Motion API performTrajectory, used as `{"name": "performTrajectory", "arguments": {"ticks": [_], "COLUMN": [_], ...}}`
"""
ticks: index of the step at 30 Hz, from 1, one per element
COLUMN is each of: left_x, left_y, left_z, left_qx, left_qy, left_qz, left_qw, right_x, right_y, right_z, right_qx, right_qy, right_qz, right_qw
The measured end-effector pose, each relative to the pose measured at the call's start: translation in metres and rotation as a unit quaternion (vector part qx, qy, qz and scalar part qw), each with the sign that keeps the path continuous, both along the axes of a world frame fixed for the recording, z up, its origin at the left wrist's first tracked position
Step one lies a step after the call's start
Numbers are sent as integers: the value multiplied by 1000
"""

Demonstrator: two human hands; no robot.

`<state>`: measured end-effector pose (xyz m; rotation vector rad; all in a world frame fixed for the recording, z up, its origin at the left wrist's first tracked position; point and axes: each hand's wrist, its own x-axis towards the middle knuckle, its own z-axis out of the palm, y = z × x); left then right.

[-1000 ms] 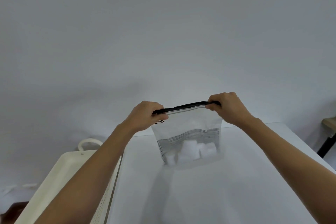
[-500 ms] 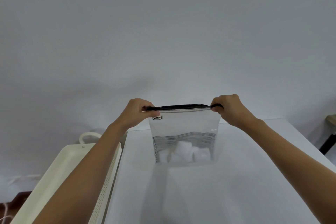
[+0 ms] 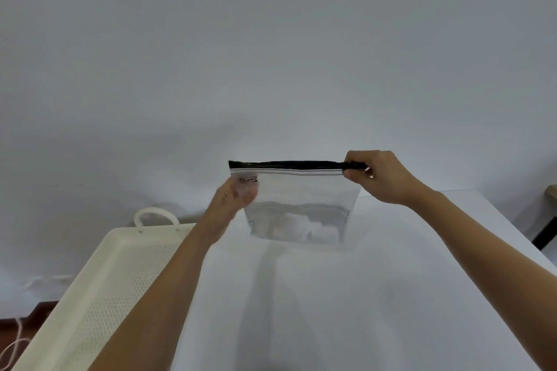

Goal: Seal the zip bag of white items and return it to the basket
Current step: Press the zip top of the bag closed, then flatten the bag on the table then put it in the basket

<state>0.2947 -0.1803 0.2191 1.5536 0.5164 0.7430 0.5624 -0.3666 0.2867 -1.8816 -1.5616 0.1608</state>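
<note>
A clear zip bag (image 3: pixel 301 190) with a black top strip hangs upright over the white table (image 3: pixel 361 295). Several white items (image 3: pixel 304 227) lie bunched at its bottom. My right hand (image 3: pixel 378 176) pinches the right end of the black strip and holds the bag up. My left hand (image 3: pixel 236 197) is blurred, just below the bag's top left corner and partly behind the plastic; it has no grip on the strip. The cream perforated basket (image 3: pixel 120 280) with a loop handle stands to the left, beside the table.
A plain grey wall fills the background. A dark-legged piece of furniture (image 3: pixel 548 220) shows at the right edge. Cords lie on the floor at lower left (image 3: pixel 15 343).
My left hand has let go of the strip's left end and dropped below the corner. The strip now lies flat and straight. The right hand keeps its grip.
</note>
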Motion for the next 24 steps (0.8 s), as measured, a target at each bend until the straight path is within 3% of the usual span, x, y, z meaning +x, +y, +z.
{"name": "performTrajectory", "arguments": {"ticks": [5, 9, 16, 18, 20, 22, 24], "left_x": [-7, -23, -55, -61, -63, -61, -55], "left_y": [-28, -58, -107, -116, -127, -137, -148], "left_z": [-83, -131, -191, -204, -213, -222, -228], "left_qx": [-70, -174, -269, -274, -241, -101, 46], "left_qy": [147, 180, 269, 311, 369, 475, 500], "left_qz": [-23, -35, -10, 9, 48, 112, 161], "left_qw": [986, 968, 925, 910, 897, 867, 849], "right_x": [-2, 7, -4, -16, -32, -55, -81], "right_y": [8, 14, 19, 14, 4, -10, -24], "right_z": [-11, -38, -144, -181, -216, -250, -281], "right_qx": [-12, -1, -65, -93, -132, -159, -185], "right_qy": [244, 346, 388, 351, 258, 228, 226], "right_qz": [48, -23, -169, -209, -228, -210, -188], "right_qw": [969, 938, 904, 908, 929, 937, 938]}}
